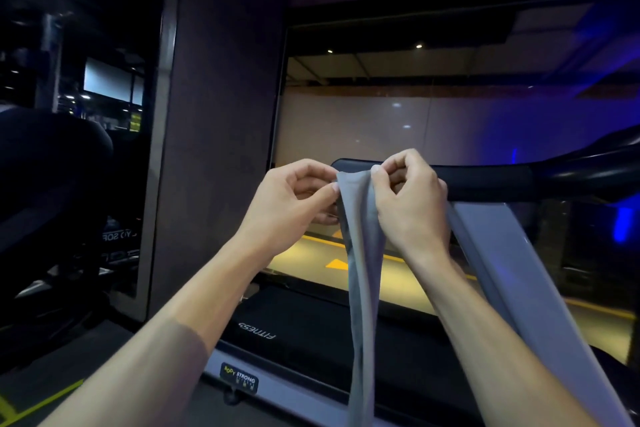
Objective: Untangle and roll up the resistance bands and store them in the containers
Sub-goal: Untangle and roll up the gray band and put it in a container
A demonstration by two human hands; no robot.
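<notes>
Person holds one grey resistance band (362, 253) up at chest height in front of a treadmill (311, 333). Left hand (294, 204) pinches the band's top edge between thumb and forefinger, other fingers curled. Right hand (408, 198) pinches the same top edge just beside it, fingers curled in. Both hands grip the band, nothing else.

Band hangs straight down from the pinch, folded lengthwise and creased, running out of view at the bottom. Lower end is not visible. A second grey strip (502, 270) runs diagonally behind the right forearm; cannot tell if it is more band or part of the treadmill frame.

Handling judgement: thin, flat, limp sheet, light, no stiffness of its own, so it drapes and curls along its long edges. Likely stretchy and a bit tacky, so layers may cling. Low risk of breakage; main risk is twisting while rolling.

Best hold looks like the two top corners, pulled apart to flatten the width, then roll down from that end.

No containers in view.
</notes>
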